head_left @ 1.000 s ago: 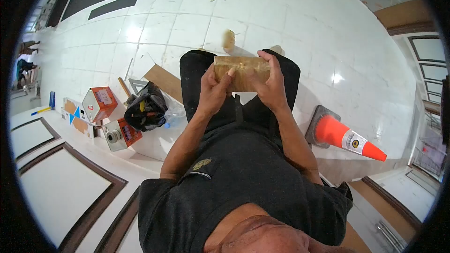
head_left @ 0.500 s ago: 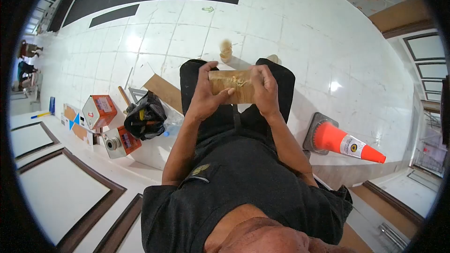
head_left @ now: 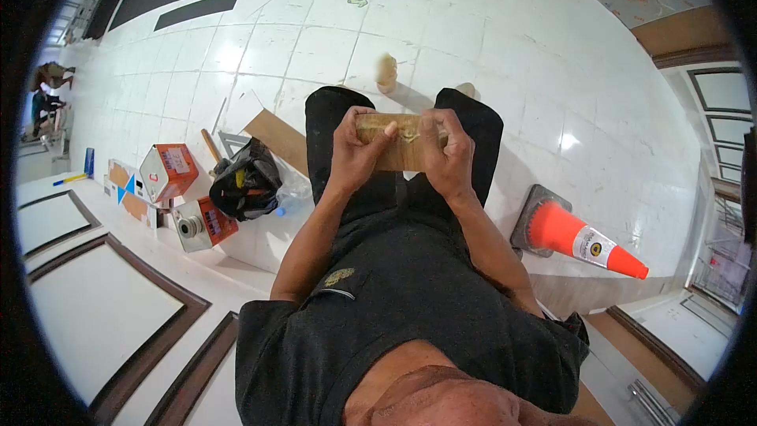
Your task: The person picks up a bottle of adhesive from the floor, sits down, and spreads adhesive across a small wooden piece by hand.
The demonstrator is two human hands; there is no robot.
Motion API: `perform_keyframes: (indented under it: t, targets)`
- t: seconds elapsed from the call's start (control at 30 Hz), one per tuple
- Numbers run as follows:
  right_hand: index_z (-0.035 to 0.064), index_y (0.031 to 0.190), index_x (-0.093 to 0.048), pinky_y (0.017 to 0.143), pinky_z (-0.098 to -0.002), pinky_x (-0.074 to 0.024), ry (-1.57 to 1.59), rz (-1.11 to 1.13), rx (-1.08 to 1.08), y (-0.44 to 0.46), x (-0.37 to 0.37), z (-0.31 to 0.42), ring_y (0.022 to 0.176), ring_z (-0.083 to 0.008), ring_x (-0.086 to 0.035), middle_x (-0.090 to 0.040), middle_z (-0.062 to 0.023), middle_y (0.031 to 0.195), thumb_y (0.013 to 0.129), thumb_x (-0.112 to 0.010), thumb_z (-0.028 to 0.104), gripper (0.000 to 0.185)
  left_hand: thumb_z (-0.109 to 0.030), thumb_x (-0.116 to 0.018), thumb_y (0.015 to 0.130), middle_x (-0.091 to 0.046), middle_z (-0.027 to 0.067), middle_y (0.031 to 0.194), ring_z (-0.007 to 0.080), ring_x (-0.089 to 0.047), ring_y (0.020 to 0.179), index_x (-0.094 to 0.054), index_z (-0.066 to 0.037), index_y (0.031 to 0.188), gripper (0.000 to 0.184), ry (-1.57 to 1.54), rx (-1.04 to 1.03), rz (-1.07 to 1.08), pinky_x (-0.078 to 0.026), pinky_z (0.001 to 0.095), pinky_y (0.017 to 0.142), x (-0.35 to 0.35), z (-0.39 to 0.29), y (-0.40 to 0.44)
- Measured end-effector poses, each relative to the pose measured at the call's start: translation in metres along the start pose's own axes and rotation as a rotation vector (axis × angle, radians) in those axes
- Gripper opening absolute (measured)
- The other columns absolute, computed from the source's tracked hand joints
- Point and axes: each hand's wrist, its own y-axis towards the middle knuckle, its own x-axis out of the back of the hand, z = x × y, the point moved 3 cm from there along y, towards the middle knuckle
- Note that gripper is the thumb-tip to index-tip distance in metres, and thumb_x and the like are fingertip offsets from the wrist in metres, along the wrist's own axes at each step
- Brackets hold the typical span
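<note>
a brown block point(head_left: 400, 159) sits lengthwise above the lap, between the knees of the dark trousers point(head_left: 335, 106). the left hand point(head_left: 356, 151) grips its nine o'clock end, thumb stretched across the upper face; the right hand point(head_left: 448, 154) closes on its three o'clock end, knuckles bent. both forearms slant inward and the elbows are bent. the right hand covers that end of the block, its underside is hidden, and most of the left fingers are hard to make out.

at twelve o'clock on the floor point(head_left: 520, 71) stands a pale object point(head_left: 386, 75), its top too blurred to identify. at nine o'clock lie a brown board point(head_left: 276, 138) and, past it, a black bag point(head_left: 256, 185), its contents mostly unclear. a cone point(head_left: 579, 241) tips toward four o'clock.
</note>
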Motion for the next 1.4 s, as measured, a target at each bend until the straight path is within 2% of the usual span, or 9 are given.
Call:
perform_keyframes:
  t: [0.33, 0.47, 0.57, 0.7, 0.87, 1.1, 1.27, 1.37, 1.4]
  targets:
    - [0.0019, 0.100, -0.065, 0.086, -0.0236, -0.0410, 0.418, 0.062, -0.287, 0.021, 0.002, -0.039, 0.093, -0.0064, -0.050, -0.061, 0.0019, 0.098, 0.104, -0.056, 0.020, 0.021, -0.028, -0.061, 0.101, -0.058, 0.0136, 0.121, 0.0203, -0.057, 0.114, -0.049, 0.002, 0.136, 0.048, -0.272, 0.045, 0.141, -0.048, 0.0324, 0.098, 0.004, 0.016, 0.012]
    - [0.0018, 0.098, -0.066, 0.075, -0.0290, -0.0471, 0.310, 0.030, -0.246, 0.021, 0.007, -0.031, 0.080, -0.0125, -0.059, -0.065, -0.0037, 0.084, 0.100, -0.061, 0.023, 0.022, -0.024, -0.068, 0.096, -0.060, 0.0110, 0.120, 0.0191, -0.060, 0.110, -0.047, 0.000, 0.138, 0.052, -0.240, 0.014, 0.216, -0.051, 0.0327, 0.095, -0.004, -0.014, 0.002]
    - [0.0021, 0.103, -0.066, 0.083, -0.0382, -0.0529, -0.058, -0.036, 0.019, 0.009, 0.007, 0.004, 0.095, -0.0338, -0.070, -0.070, -0.0193, 0.100, 0.094, -0.065, 0.020, 0.020, -0.022, -0.074, 0.091, -0.059, 0.0099, 0.126, 0.0170, -0.056, 0.117, -0.047, 0.000, 0.138, 0.059, -0.257, 0.051, 0.185, -0.047, 0.0354, 0.101, 0.007, 0.010, 0.000]
    - [-0.0019, 0.107, -0.063, 0.088, -0.0378, -0.0507, -0.021, -0.041, 0.050, -0.002, -0.001, 0.000, 0.094, -0.0255, -0.064, -0.066, -0.0147, 0.102, 0.098, -0.060, 0.020, 0.023, -0.035, -0.064, 0.099, -0.058, 0.0116, 0.128, 0.0161, -0.056, 0.115, -0.055, 0.000, 0.128, 0.047, -0.171, 0.018, 0.075, -0.048, 0.0328, 0.097, 0.007, 0.037, 0.002]
    - [-0.0033, 0.115, -0.063, 0.097, -0.0368, -0.0465, 0.400, -0.095, -0.218, 0.023, -0.004, -0.040, 0.110, -0.0233, -0.058, -0.063, -0.0118, 0.118, 0.103, -0.056, 0.023, 0.029, -0.039, -0.048, 0.106, -0.062, 0.0059, 0.093, 0.0158, -0.061, 0.079, -0.058, -0.003, 0.114, 0.037, -0.908, 0.271, -0.066, -0.052, 0.0329, 0.075, 0.015, 0.011, 0.008]
    - [0.0009, 0.135, -0.056, 0.107, -0.0414, -0.0428, 0.815, -0.147, -0.457, 0.025, 0.015, -0.048, 0.122, -0.0276, -0.055, -0.057, -0.0116, 0.133, 0.101, -0.056, 0.030, 0.044, -0.044, -0.051, 0.104, -0.044, -0.0004, 0.056, 0.0146, -0.052, 0.054, -0.049, -0.011, 0.077, 0.042, -0.651, 0.302, -0.152, -0.047, 0.0310, 0.058, 0.025, 0.047, 0.007]
    - [0.0078, 0.132, -0.059, 0.066, -0.0306, -0.0503, 0.972, 0.008, -0.653, 0.012, 0.010, -0.055, 0.100, -0.0167, -0.062, -0.062, -0.0057, 0.121, 0.103, -0.049, 0.046, 0.049, -0.035, -0.055, 0.102, -0.044, -0.0013, 0.053, 0.0114, -0.052, 0.053, -0.041, -0.012, 0.064, 0.047, -0.416, 0.315, -0.155, -0.048, 0.0305, 0.058, 0.017, 0.045, 0.003]
    - [0.0108, 0.132, -0.058, 0.051, -0.0260, -0.0392, 0.949, -0.021, -0.650, 0.010, 0.000, -0.034, 0.089, -0.0121, -0.060, -0.064, -0.0030, 0.114, 0.103, -0.043, 0.051, 0.052, -0.033, -0.065, 0.098, -0.061, 0.0071, 0.082, 0.0136, -0.059, 0.071, -0.060, -0.004, 0.099, 0.029, -0.461, 0.195, 0.055, -0.052, 0.0301, 0.067, 0.005, 0.055, 0.003]
    - [0.0084, 0.133, -0.055, 0.065, -0.0316, -0.0500, 0.966, -0.001, -0.649, 0.011, 0.000, -0.038, 0.099, -0.0170, -0.061, -0.062, -0.0059, 0.118, 0.104, -0.041, 0.052, 0.054, -0.031, -0.071, 0.093, -0.059, 0.0114, 0.102, 0.0171, -0.059, 0.086, -0.048, -0.005, 0.122, 0.045, -0.545, 0.070, 0.161, -0.053, 0.0321, 0.076, 0.003, 0.030, -0.003]
